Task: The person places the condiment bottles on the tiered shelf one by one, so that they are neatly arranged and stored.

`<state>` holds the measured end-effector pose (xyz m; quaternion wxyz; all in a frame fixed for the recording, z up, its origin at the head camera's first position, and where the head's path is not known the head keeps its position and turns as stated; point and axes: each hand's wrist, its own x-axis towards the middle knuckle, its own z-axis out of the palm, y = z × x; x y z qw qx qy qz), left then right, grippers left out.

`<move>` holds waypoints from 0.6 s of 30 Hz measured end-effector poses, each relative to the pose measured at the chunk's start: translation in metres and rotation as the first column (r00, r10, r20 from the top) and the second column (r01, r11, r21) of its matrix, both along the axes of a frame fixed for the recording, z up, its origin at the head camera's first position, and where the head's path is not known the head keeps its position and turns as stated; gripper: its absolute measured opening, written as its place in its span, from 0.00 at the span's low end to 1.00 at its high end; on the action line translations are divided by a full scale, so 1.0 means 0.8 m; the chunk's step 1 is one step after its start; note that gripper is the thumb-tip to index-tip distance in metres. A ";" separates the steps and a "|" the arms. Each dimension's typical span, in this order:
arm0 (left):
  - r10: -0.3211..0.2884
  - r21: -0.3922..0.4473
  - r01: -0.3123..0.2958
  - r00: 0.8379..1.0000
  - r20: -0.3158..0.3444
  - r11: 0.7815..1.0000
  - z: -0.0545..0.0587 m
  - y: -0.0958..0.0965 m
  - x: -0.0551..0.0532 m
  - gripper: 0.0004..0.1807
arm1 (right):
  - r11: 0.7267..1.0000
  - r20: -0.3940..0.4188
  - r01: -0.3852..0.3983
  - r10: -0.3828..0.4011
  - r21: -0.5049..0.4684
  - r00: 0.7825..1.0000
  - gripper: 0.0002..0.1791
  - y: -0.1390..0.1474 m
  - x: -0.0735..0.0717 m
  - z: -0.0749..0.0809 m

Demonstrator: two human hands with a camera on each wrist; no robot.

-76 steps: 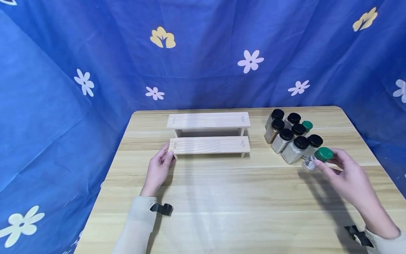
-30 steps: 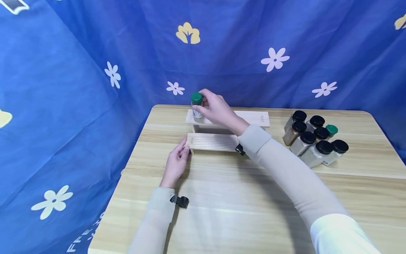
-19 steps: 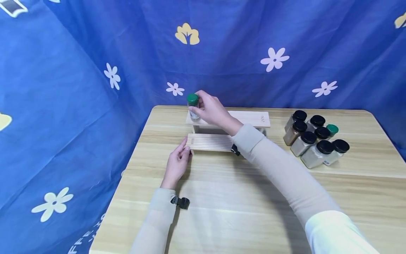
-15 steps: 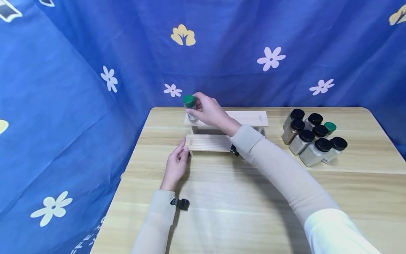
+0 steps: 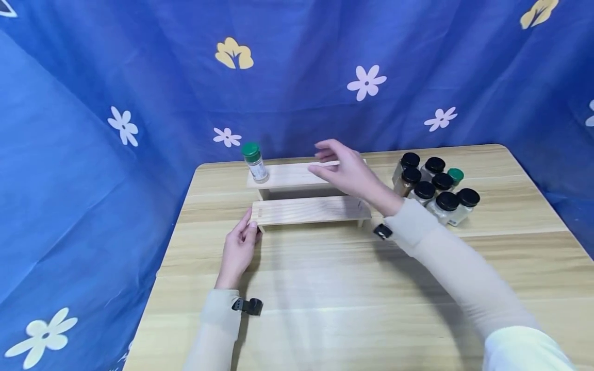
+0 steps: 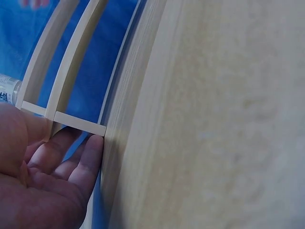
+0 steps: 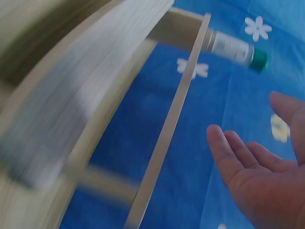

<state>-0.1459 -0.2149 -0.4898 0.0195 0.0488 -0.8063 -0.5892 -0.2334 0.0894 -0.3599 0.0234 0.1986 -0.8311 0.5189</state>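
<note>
1. The step in hand looks like standing jars on a wooden rack (image 5: 311, 211), and the first of them seems done: one green-lidded jar (image 5: 257, 165) stands upright at the left end of the rack's upper board (image 5: 290, 175), touched by neither hand.
2. The right hand (image 5: 348, 169) is empty, with thumb and fingers spread apart and softly bent; it hangs over the right part of the upper board, clear of that jar.
3. The left hand (image 5: 237, 253) holds the left end of the lower board, thumb and fingers around the edge beside the leg, probably to steady the rack on the counter (image 5: 306, 293).
4. The other jars (image 5: 442, 182) stand close together on the counter, right of the rack: seven with black lids and one with a green lid, some partly hidden by one another or by the right arm.
5. Carrying on would call for the right hand to reach over to that group, pinch one jar without knocking its neighbours, and set it down beside the first, the left hand keeping the rack from sliding.
</note>
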 end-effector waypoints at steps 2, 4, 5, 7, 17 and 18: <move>0.001 -0.004 -0.001 1.000 -0.001 1.000 -0.002 -0.001 0.000 0.27 | 1.000 -0.003 0.024 -0.024 -0.004 1.000 0.31 0.030 0.009 -0.004; -0.007 0.001 0.007 1.000 -0.006 1.000 -0.004 -0.001 -0.001 0.27 | 0.998 -0.012 0.062 -0.062 0.004 0.998 0.32 0.060 0.019 -0.007; -0.011 0.004 0.011 1.000 -0.008 1.000 -0.005 -0.001 -0.002 0.27 | 0.997 -0.017 0.082 -0.082 0.005 0.996 0.31 0.075 0.025 -0.009; -0.014 0.001 0.014 1.000 -0.015 1.000 -0.007 -0.001 -0.003 0.27 | 0.992 -0.035 0.126 -0.125 0.031 0.992 0.31 0.104 0.037 -0.014; -0.017 0.018 0.018 0.999 -0.039 1.000 -0.005 -0.003 -0.003 0.27 | 0.956 -0.117 0.285 -0.276 0.066 0.954 0.33 0.217 0.101 -0.041; -0.022 0.023 0.023 0.999 -0.038 0.999 -0.006 -0.002 -0.004 0.27 | 0.951 -0.131 0.303 -0.293 0.067 0.947 0.33 0.228 0.107 -0.044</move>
